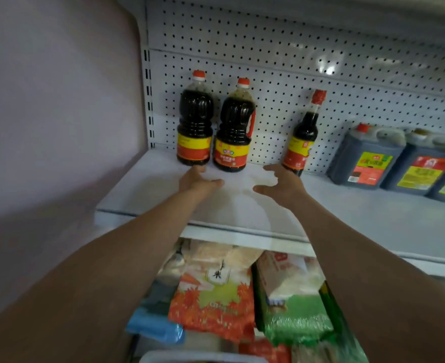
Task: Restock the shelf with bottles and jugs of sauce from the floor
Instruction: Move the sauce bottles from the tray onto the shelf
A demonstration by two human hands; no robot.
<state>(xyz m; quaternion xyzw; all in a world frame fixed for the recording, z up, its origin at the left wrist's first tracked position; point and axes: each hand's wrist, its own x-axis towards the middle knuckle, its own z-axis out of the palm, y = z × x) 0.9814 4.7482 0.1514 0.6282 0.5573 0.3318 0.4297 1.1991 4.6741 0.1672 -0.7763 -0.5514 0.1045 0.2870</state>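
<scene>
Hands: both reach out over the white metal shelf [242, 210], holding nothing.
Left hand [195, 179]: fingers spread, just in front of the leftmost dark sauce bottle with a red cap and red-yellow label [194, 121].
Right hand [281, 184]: fingers loosely curled and apart, just before the slim dark sauce bottle with a red cap [304, 134].
Between them: a second dark sauce bottle with a red side handle [233, 129], beside the first, upright against the white pegboard back [294, 48].
Farther right: squarish dark sauce jugs with bright labels [365, 158], in a row.
Below the shelf: orange and green food bags [216, 305].
</scene>
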